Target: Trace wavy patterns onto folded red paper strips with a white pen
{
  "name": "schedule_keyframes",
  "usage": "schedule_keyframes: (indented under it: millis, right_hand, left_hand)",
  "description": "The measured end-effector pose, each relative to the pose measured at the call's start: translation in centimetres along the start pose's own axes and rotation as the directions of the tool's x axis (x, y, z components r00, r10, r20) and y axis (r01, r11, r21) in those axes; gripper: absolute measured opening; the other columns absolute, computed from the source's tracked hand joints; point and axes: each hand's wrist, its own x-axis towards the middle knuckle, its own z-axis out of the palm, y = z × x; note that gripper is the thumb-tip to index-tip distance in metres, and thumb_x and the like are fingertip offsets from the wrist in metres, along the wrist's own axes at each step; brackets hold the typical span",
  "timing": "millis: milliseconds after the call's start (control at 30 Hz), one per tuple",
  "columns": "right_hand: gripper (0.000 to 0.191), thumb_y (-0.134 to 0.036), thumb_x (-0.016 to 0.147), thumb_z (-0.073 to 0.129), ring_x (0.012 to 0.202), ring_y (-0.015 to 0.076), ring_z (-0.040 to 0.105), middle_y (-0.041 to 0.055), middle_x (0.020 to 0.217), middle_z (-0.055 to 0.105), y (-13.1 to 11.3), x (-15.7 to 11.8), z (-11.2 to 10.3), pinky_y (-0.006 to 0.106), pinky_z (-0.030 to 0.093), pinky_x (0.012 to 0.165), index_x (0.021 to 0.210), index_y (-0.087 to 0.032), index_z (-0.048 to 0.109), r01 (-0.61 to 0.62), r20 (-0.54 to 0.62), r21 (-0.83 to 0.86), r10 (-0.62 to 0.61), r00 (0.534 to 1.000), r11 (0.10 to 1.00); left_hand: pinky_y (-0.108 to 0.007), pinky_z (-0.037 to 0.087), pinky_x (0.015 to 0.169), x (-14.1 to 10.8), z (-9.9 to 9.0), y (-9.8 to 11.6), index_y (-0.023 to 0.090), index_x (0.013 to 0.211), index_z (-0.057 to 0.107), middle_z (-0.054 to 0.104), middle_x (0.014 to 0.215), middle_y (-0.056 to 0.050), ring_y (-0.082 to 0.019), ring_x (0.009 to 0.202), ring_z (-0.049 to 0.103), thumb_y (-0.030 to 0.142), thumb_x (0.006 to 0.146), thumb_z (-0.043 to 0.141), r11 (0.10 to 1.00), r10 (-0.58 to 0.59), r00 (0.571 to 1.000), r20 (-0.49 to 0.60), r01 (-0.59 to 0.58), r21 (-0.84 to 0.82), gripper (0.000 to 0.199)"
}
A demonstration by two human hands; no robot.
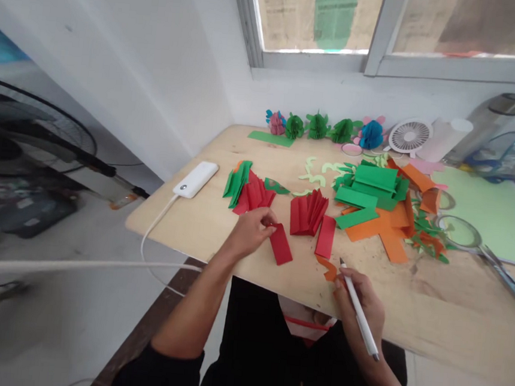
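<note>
My left hand [254, 232] pinches the upper end of a folded red paper strip [282, 246] near the table's front edge. A white pen [363, 319] is held in my right hand [360, 307], its tip pointing up and left beside a small orange paper scrap [327, 269]. Between and beyond my hands lie a fanned stack of red folded paper [308, 214] and a single red strip [326, 237]. Another red stack [256, 194] is just past my left hand, touching green folded paper [237, 182].
Green folded papers [376, 178] and orange papers [390, 225] are heaped at the right, near scissors [505, 278]. A white power bank [196, 179] with a cable lies at the left. Paper figures [318, 126], a small fan [409, 136] and a bottle stand along the wall.
</note>
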Motion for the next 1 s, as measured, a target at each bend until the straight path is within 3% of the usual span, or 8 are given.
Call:
schedule_keyframes:
  millis: [167,367,467,567,700,833,1000]
  right_hand:
    - [0.016,-0.036,0.084,0.063,0.078,0.0185,0.072,0.0040,0.092,0.076,-0.1,0.0,0.2,0.027,0.058,0.069,0.092,-0.023,0.069,0.031,-0.024,0.005,-0.031,0.999,1.000]
    - [0.017,-0.036,0.084,0.064,0.081,0.0202,0.073,0.0046,0.095,0.076,0.1,-0.2,0.1,0.029,0.060,0.069,0.094,-0.024,0.069,0.028,-0.026,-0.024,-0.028,0.999,0.999]
    - [0.017,-0.036,0.084,0.064,0.083,0.0210,0.073,0.0048,0.097,0.076,0.3,-0.2,0.1,0.028,0.060,0.067,0.096,-0.024,0.069,0.021,-0.016,-0.033,-0.022,1.000,0.999]
    - [0.017,-0.037,0.084,0.064,0.082,0.0203,0.073,0.0042,0.097,0.076,0.3,-0.3,0.1,0.028,0.059,0.068,0.095,-0.025,0.068,0.017,-0.021,-0.035,-0.018,1.000,0.999]
    - [0.018,-0.038,0.084,0.063,0.080,0.0197,0.073,0.0038,0.095,0.076,0.5,-0.2,0.1,0.028,0.059,0.067,0.096,-0.025,0.068,0.020,-0.007,-0.043,-0.020,1.000,0.999]
    - [0.017,-0.036,0.084,0.064,0.083,0.0202,0.073,0.0036,0.095,0.076,0.7,-0.2,0.0,0.030,0.059,0.073,0.096,-0.024,0.068,0.024,-0.003,-0.060,-0.024,1.000,0.998]
    - [0.015,-0.035,0.086,0.063,0.085,0.0214,0.073,0.0049,0.096,0.076,0.3,-0.3,0.2,0.031,0.060,0.072,0.095,-0.024,0.068,0.032,-0.018,-0.040,-0.033,0.999,0.999]
  left_hand:
    - [-0.030,0.049,0.076,5.4,-3.0,-1.9,0.021,0.070,0.064,0.070,0.076,0.000,-0.020,0.083,0.067,0.014,0.072,0.061,0.992,-0.038,0.996,-0.078,0.047,0.117,0.007]
    - [-0.040,0.048,0.090,9.7,-2.9,-3.2,0.021,0.082,0.069,0.073,0.094,-0.006,-0.027,0.100,0.065,0.014,0.075,0.059,0.966,-0.077,0.983,-0.166,0.115,0.231,0.014]
    - [-0.046,0.043,0.100,8.9,-2.2,-3.5,0.023,0.105,0.068,0.068,0.119,-0.009,-0.030,0.119,0.057,0.019,0.081,0.056,0.954,-0.067,0.969,-0.238,0.132,0.268,0.027]
    - [-0.049,0.037,0.108,6.2,-0.9,-3.6,0.024,0.124,0.061,0.059,0.135,-0.010,-0.031,0.130,0.048,0.026,0.086,0.053,0.946,-0.040,0.953,-0.301,0.133,0.296,0.038]
    - [-0.057,0.027,0.113,2.6,2.1,-3.3,0.027,0.134,0.055,0.046,0.150,-0.010,-0.036,0.142,0.033,0.036,0.083,0.063,0.918,0.074,0.966,-0.246,0.030,0.396,0.053]
    - [-0.065,0.019,0.114,2.0,3.8,-3.7,0.028,0.128,0.061,0.045,0.151,-0.011,-0.037,0.144,0.029,0.031,0.089,0.056,0.849,0.212,0.972,-0.100,-0.132,0.511,0.039]
    - [-0.063,0.017,0.116,2.9,2.6,-5.6,0.031,0.116,0.068,0.060,0.138,-0.007,-0.031,0.140,0.041,0.020,0.094,0.048,0.836,0.248,0.968,-0.049,-0.188,0.516,0.031]
